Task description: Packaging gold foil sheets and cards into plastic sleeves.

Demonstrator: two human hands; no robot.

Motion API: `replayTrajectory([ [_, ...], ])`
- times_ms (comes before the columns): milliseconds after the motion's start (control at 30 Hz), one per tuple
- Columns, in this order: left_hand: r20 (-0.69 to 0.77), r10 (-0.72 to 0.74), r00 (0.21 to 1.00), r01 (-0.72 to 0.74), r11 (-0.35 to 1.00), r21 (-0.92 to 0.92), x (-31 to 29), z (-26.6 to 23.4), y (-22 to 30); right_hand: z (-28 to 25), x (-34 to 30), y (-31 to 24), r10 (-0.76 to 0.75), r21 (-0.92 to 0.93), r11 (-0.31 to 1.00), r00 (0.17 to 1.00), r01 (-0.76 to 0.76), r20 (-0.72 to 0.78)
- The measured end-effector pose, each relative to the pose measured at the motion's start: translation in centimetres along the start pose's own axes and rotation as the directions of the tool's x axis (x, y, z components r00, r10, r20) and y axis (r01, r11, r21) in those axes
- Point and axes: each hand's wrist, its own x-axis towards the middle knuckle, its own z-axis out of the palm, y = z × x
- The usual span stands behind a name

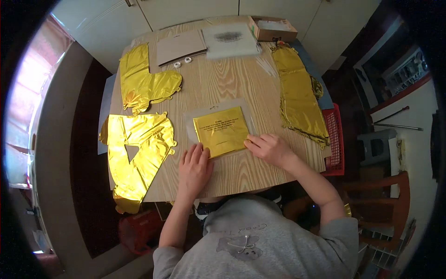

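Observation:
A folded gold foil balloon [221,125] with dark print lies at the table's middle, on top of a clear plastic bag [188,122] that shows around its far edges. My left hand [194,167] is closed at the near left corner of the folded foil, fingers close together. At the near right corner, my right hand [268,149] pinches the foil's edge between thumb and fingers. To the left lie two flat gold foil balloons, one boot-shaped [144,81] and one with a triangular hole [153,149]. A stack of gold foil balloons [299,90] hangs over the right edge.
Along the far side are grey-brown card sheets [180,46], clear plastic bags [231,42] and an open cardboard box [273,30]. Two small white rolls [182,62] sit before the cards. A red plastic basket [335,139] stands beside the table's right edge, a wooden chair [395,204] behind it.

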Motion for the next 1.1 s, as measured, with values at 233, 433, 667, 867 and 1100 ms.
replayTrajectory([
  [233,-0.072,-0.034,0.997,0.032,0.999,-0.033,-0.9,0.3,-0.5,-0.4,0.4,-0.5,0.057,0.032,0.998,0.998,-0.058,0.04],
  [433,-0.051,-0.047,0.998,0.044,0.998,-0.042,-1.2,0.1,-0.4,-0.7,-0.2,0.1,0.081,0.2,0.976,0.997,-0.082,0.014],
  [667,-0.049,-0.035,0.998,0.032,0.998,-0.058,-1.7,0.1,-0.5,-0.6,-1.3,0.3,0.04,0.23,0.972,0.999,-0.041,0.01],
  [867,-0.003,-0.009,1.0,0.009,1.0,-0.017,-1.3,-0.5,0.2,-0.7,-1.3,0.1,0.016,0.17,0.985,1.0,-0.017,0.011],
  [1100,0.15,0.141,0.979,-0.126,0.986,-0.105,1.5,0.3,2.8,-1.3,-1.1,-0.3,0.032,0.139,0.989,0.997,-0.042,0.07],
])
